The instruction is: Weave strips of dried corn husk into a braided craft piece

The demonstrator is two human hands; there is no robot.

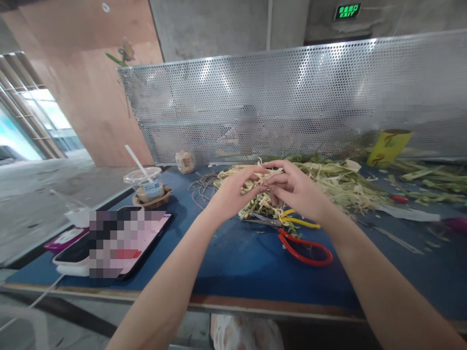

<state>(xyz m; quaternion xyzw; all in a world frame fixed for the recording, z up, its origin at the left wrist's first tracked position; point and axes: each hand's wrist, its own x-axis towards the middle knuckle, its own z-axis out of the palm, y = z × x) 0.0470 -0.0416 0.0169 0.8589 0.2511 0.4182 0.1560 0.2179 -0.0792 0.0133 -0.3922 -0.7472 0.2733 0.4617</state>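
Over the middle of the blue table, my left hand (235, 190) and my right hand (294, 188) meet at the fingertips. The fingers of both are closed in a pinch around a small pale dried plant piece (261, 181); its exact shape is partly hidden. Beneath them lies a heap of dried leaves and stems (260, 206). Just below my right hand rest red-handled scissors (306, 253) and a yellow-handled cutting tool (301, 222), overlapping near the blades. Pale green husk-like leaves (339, 184) spread out behind and right of my right hand.
On the left stand a lidded drink cup (144, 182) with a straw, a phone (98, 236) and a tablet (149, 243). Brown twine (200, 188) lies left of the heap. A knife-like blade (397, 239) and yellow can (389, 148) are right. A perforated metal screen (219, 107) closes off the back.
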